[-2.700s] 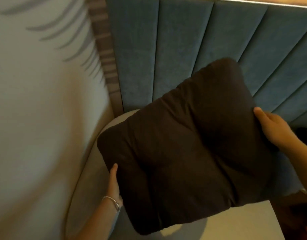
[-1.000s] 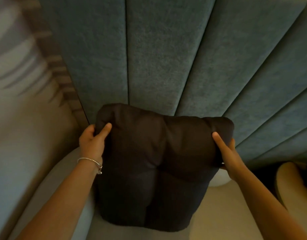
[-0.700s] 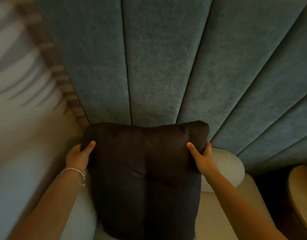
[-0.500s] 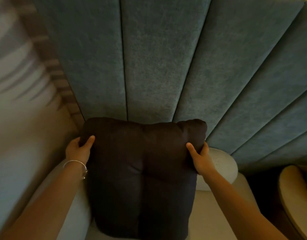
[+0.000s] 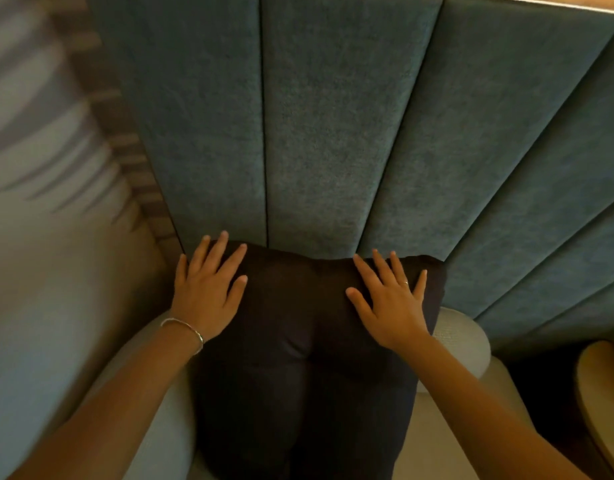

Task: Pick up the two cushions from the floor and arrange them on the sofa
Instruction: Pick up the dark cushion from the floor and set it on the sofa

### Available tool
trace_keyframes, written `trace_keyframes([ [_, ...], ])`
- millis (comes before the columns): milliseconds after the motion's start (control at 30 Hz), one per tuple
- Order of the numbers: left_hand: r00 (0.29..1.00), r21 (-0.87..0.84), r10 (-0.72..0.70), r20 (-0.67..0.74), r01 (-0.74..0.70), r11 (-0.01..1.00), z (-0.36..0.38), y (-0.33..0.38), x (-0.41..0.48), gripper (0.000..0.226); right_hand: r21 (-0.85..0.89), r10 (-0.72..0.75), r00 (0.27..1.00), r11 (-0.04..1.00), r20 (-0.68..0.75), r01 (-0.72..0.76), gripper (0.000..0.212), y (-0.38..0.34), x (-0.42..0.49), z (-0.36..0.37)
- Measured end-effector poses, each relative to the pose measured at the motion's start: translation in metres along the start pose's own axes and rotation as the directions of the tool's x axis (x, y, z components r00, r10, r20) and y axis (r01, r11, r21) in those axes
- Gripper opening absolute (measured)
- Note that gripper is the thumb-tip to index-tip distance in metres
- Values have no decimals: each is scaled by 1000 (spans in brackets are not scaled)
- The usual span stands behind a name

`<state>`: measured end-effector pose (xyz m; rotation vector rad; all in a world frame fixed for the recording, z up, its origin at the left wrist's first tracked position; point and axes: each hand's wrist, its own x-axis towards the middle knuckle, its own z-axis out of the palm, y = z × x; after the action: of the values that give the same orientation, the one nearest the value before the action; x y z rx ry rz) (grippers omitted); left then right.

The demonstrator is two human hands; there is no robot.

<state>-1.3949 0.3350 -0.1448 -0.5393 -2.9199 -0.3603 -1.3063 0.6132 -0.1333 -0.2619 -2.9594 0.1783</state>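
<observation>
A dark brown cushion [image 5: 305, 368] stands upright on the pale grey sofa [image 5: 454, 341], leaning against its backrest. My left hand [image 5: 208, 292] lies flat on the cushion's upper left corner, fingers spread. My right hand [image 5: 390, 303] lies flat on its upper right part, fingers spread too. Neither hand grips the cushion. A second cushion is not in view.
Behind the sofa rises a teal padded wall panel [image 5: 333, 133] with vertical seams. A pale wall [image 5: 38, 237] with a striped trim closes the left side. A rounded beige piece of furniture [image 5: 603, 393] shows at the right edge.
The cushion went from held in the air to resting against the sofa's back. Both hands let go of its top corners and now press flat on its front.
</observation>
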Motion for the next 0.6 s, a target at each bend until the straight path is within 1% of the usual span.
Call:
trace_keyframes([
  [33,998,10,29,53,-29,1000,1,6,2,55,-11,4,999,1000,32,-4,61,-1,3,2],
  [67,991,9,23,133,-25,1000,5,12,4,55,-14,5,998,1000,68,-4,60,-3,5,3],
  [100,980,-10,-2,201,4,1000,8,15,5,55,5,-5,997,1000,83,4,59,-3,7,4],
  [133,974,-54,-22,225,35,998,11,15,7,55,42,-20,997,999,79,17,58,0,9,4],
  [167,985,-128,-22,173,45,991,10,12,9,54,88,-24,998,996,49,20,58,5,9,3],
  [200,997,-250,-46,58,59,967,11,8,10,52,158,10,1000,987,-21,-6,57,14,9,1],
  [233,988,-395,-144,-51,113,912,10,4,9,51,256,103,988,964,-113,-72,57,25,7,1],
  [267,941,-586,-329,-72,227,778,10,-3,7,49,406,272,945,896,-185,-179,55,36,2,2],
  [300,855,-771,-515,58,366,521,9,-9,4,49,614,514,842,721,-164,-320,54,47,-4,0],
  [333,745,-845,-593,307,500,190,10,-11,1,52,804,723,691,405,11,-436,55,55,-12,2],
  [367,646,-797,-546,533,600,-69,14,-11,-6,57,859,796,527,16,299,-511,59,61,-19,9],
  [400,595,-723,-456,662,666,-183,17,-11,-11,63,819,716,458,-283,527,-500,65,63,-24,17],
  [433,573,-680,-407,712,706,-196,22,-8,-17,68,770,599,503,-359,623,-527,69,63,-33,29],
  [467,575,-681,-409,709,709,-184,23,-7,-20,69,762,532,555,-346,640,-547,70,60,-35,35],
  [500,590,-699,-415,693,692,-182,23,-5,-22,69,767,526,574,-292,628,-572,71,57,-36,37],
  [533,593,-702,-415,690,686,-188,21,-5,-23,68,760,535,569,-251,625,-599,72,55,-35,36],
  [567,585,-698,-414,697,686,-207,17,-3,-25,66,724,521,536,-271,664,-634,75,56,-36,33],
  [600,577,-693,-424,698,694,-196,10,-2,-26,63,706,512,522,-275,682,-653,76,58,-37,28],
])
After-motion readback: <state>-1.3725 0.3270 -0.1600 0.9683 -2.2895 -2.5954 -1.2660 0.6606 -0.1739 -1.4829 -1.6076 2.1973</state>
